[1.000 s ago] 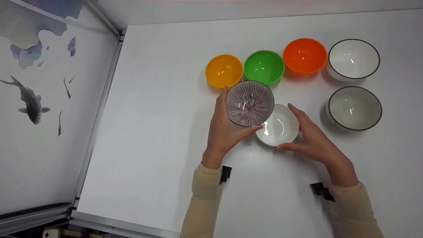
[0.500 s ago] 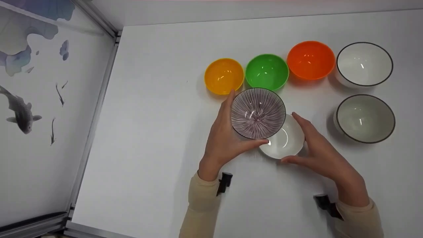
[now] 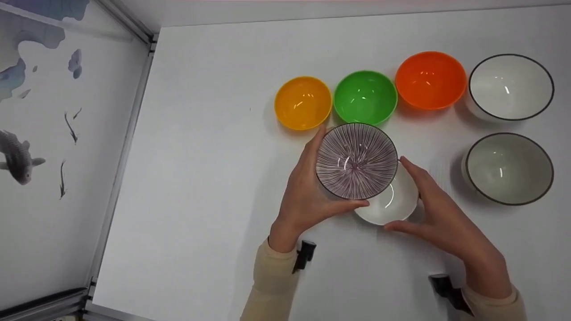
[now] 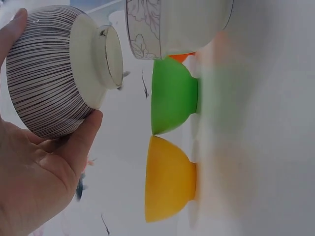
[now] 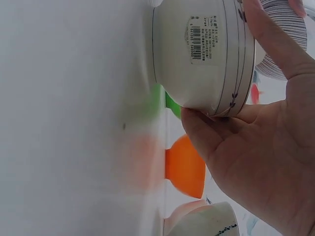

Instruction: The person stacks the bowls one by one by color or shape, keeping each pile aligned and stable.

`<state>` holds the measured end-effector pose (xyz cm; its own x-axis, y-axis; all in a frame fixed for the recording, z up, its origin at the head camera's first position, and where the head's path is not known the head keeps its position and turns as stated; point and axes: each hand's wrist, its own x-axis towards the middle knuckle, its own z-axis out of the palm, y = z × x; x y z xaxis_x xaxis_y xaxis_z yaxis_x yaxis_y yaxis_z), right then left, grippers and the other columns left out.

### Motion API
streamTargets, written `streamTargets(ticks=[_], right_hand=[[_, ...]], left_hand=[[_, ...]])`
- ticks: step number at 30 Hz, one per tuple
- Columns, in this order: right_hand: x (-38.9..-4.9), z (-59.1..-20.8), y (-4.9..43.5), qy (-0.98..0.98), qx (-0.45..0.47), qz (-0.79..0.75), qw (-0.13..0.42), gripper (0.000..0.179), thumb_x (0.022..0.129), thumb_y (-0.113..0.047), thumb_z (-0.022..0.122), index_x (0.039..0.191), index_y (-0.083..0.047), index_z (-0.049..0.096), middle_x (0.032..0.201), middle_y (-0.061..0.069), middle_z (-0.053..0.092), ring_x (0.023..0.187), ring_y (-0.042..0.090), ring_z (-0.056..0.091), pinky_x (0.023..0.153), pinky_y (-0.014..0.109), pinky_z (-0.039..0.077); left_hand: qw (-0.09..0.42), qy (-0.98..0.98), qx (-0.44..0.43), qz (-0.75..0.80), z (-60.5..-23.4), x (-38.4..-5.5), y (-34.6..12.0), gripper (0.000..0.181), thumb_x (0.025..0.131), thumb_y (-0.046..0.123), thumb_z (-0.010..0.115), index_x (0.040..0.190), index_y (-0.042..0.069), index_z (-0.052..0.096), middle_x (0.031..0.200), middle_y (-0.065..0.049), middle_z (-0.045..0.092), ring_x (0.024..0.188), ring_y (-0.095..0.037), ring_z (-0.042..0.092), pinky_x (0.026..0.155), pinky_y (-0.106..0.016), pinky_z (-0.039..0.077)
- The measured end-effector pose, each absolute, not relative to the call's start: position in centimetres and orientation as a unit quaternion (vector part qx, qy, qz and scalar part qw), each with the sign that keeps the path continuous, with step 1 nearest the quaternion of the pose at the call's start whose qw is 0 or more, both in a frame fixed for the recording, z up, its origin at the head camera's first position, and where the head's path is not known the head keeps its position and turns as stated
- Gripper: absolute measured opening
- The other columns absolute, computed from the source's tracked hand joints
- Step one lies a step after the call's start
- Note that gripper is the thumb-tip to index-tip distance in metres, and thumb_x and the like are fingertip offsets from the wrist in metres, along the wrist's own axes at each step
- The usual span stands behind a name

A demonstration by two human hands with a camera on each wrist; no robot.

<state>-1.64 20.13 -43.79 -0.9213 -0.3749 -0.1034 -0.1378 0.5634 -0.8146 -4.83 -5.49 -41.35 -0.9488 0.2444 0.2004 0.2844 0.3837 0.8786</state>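
Observation:
A bowl with dark purple radiating stripes (image 3: 357, 161) is up off the table in my left hand (image 3: 303, 196), which grips it by thumb and fingers at rim and side. The left wrist view shows its striped outside (image 4: 47, 73) and plain foot. Below and to its right is a white bowl (image 3: 395, 205), partly covered by it in the head view. My right hand (image 3: 446, 218) holds this white bowl between thumb and fingers. A barcode label (image 5: 203, 40) is on its outer wall in the right wrist view. Whether its base touches the table I cannot tell.
Behind the hands stand a yellow bowl (image 3: 303, 103), a green bowl (image 3: 366, 97), an orange bowl (image 3: 430, 80) and a dark-rimmed white bowl (image 3: 511, 87) in a row. A greyish bowl (image 3: 508, 169) is at right. A wall panel with painted fish (image 3: 18, 158) borders the left side.
The head view has shifted and come closer, so things look larger. The striped bowl has risen slightly and hides a bit more of the white bowl. Both holds stay the same.

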Motion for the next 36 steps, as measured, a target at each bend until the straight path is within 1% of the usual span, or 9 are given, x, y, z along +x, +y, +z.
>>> streamTargets(ticks=[1,3,6,8,10,13,16,25,36], right_hand=[[-1.5,-43.7,20.2,0.873,-0.146,-0.445,0.136,0.125,0.063,-0.031,0.095,0.161,-0.022,0.017,0.161,0.011,0.030,0.140,0.032,0.039,0.104,0.004,0.032],[-1.4,-43.6,20.2,0.871,-0.147,-0.448,0.139,0.127,0.063,-0.029,0.095,0.161,-0.024,0.014,0.163,0.011,0.027,0.141,0.032,0.038,0.111,0.019,0.041],[-1.2,-43.5,20.5,0.861,-0.147,-0.464,0.147,0.132,0.062,-0.026,0.095,0.162,-0.022,0.009,0.165,0.011,0.023,0.141,0.030,0.037,0.111,0.011,0.038],[-1.2,-43.5,20.6,0.856,-0.150,-0.472,0.147,0.132,0.063,-0.025,0.095,0.162,-0.021,0.008,0.165,0.012,0.022,0.141,0.024,0.038,0.110,0.010,0.038],[-1.4,-43.4,20.7,0.853,-0.150,-0.478,0.147,0.133,0.063,-0.023,0.095,0.162,-0.023,0.007,0.165,0.010,0.023,0.140,0.014,0.039,0.103,-0.003,0.029],[-1.6,-43.4,20.8,0.849,-0.147,-0.485,0.146,0.132,0.062,-0.020,0.095,0.161,-0.027,0.009,0.165,0.007,0.025,0.138,-0.003,0.038,0.104,-0.003,0.030],[-2.0,-43.4,20.8,0.845,-0.146,-0.492,0.152,0.131,0.062,-0.018,0.095,0.161,-0.031,0.010,0.164,0.004,0.028,0.136,-0.011,0.035,0.105,-0.001,0.031],[-3.6,-43.7,20.5,0.822,-0.149,-0.523,0.171,0.120,0.065,-0.014,0.093,0.158,-0.032,0.020,0.158,-0.001,0.036,0.138,-0.004,0.036,0.108,0.001,0.030],[-4.1,-43.8,20.6,0.817,-0.162,-0.528,0.164,0.118,0.066,-0.009,0.092,0.158,-0.028,0.021,0.156,0.000,0.037,0.139,-0.003,0.037,0.108,0.002,0.032]], left_hand=[[0.019,-0.831,-0.162,-0.532,-41.3,-4.7,-5.5,0.131,0.057,0.036,0.097,0.157,0.003,0.019,0.156,-0.007,0.039,0.141,-0.017,0.042,0.119,-0.033,0.038],[0.020,-0.830,-0.168,-0.531,-41.2,-4.6,-5.5,0.131,0.057,0.036,0.098,0.156,0.002,0.020,0.156,-0.009,0.040,0.141,-0.018,0.043,0.120,-0.032,0.037],[0.019,-0.829,-0.174,-0.531,-41.0,-4.4,-5.4,0.131,0.056,0.036,0.098,0.156,0.002,0.021,0.156,-0.010,0.040,0.141,-0.019,0.043,0.120,-0.031,0.036],[0.018,-0.828,-0.177,-0.532,-41.0,-4.5,-5.3,0.131,0.056,0.036,0.098,0.156,0.002,0.021,0.156,-0.010,0.040,0.141,-0.018,0.044,0.120,-0.030,0.036],[0.018,-0.827,-0.181,-0.531,-40.9,-4.6,-5.1,0.131,0.055,0.037,0.098,0.156,0.002,0.021,0.155,-0.009,0.040,0.141,-0.017,0.044,0.120,-0.030,0.036],[0.017,-0.828,-0.193,-0.527,-41.1,-4.9,-4.8,0.131,0.055,0.039,0.098,0.156,0.003,0.022,0.155,-0.008,0.041,0.140,-0.015,0.044,0.119,-0.028,0.037],[0.018,-0.829,-0.210,-0.518,-41.5,-5.1,-4.4,0.130,0.056,0.042,0.097,0.156,0.004,0.023,0.155,-0.007,0.041,0.140,-0.014,0.044,0.119,-0.027,0.037],[-0.011,-0.830,-0.246,-0.501,-42.1,-6.4,-4.0,0.130,0.059,0.044,0.096,0.157,0.006,0.020,0.159,-0.007,0.037,0.143,-0.014,0.041,0.119,-0.025,0.035],[-0.035,-0.817,-0.269,-0.509,-43.5,-7.0,-3.6,0.133,0.055,0.041,0.098,0.158,0.007,0.021,0.160,-0.006,0.035,0.146,-0.013,0.038,0.121,-0.025,0.032]])
